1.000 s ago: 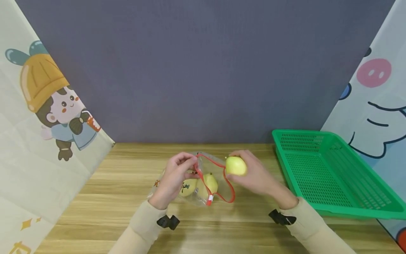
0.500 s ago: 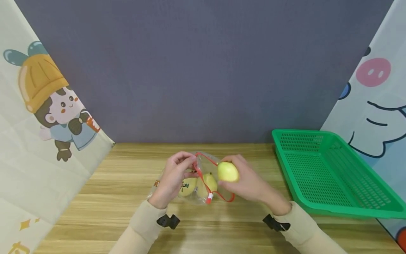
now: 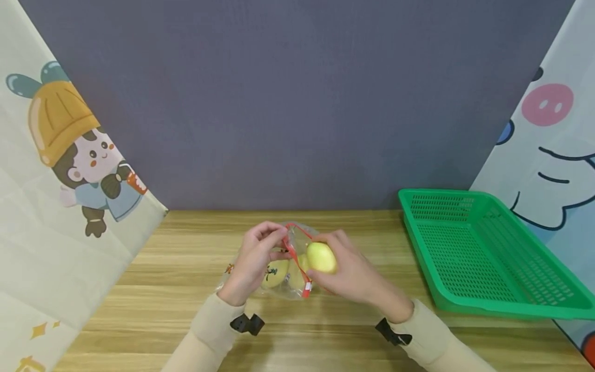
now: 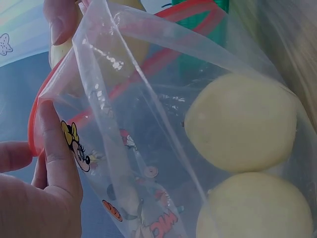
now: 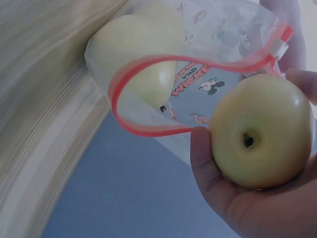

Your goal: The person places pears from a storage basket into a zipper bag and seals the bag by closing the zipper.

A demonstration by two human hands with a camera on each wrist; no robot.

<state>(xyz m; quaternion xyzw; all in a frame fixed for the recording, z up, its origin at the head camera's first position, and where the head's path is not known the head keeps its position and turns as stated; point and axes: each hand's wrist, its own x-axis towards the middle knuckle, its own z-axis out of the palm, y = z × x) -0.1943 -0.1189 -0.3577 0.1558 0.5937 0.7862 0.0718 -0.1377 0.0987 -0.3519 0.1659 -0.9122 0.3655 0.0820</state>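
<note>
A clear zip bag (image 4: 143,129) with printed cartoon figures and a red zip edge lies on the table, its mouth spread apart. Two yellow pears (image 4: 242,124) are inside it, side by side. My left hand (image 3: 253,261) pinches the red edge (image 4: 37,119) between thumb and fingers. In my right hand (image 3: 355,271) is another pear (image 3: 322,258), gripped with its dark-centred end facing the right wrist camera. This pear is right at the bag's mouth (image 5: 148,131). A white slider (image 5: 278,48) sits at one end of the zip.
To the right stands a green plastic basket (image 3: 465,258) with slotted walls. The wooden table (image 3: 158,289) meets a dark grey panel (image 3: 297,103) at the back. Cartoon-printed cloths hang at the left and right sides.
My right hand has carried its pear leftward and slightly down, from beside the bag to its mouth. My left hand keeps its pinch on the bag's edge, nearly still.
</note>
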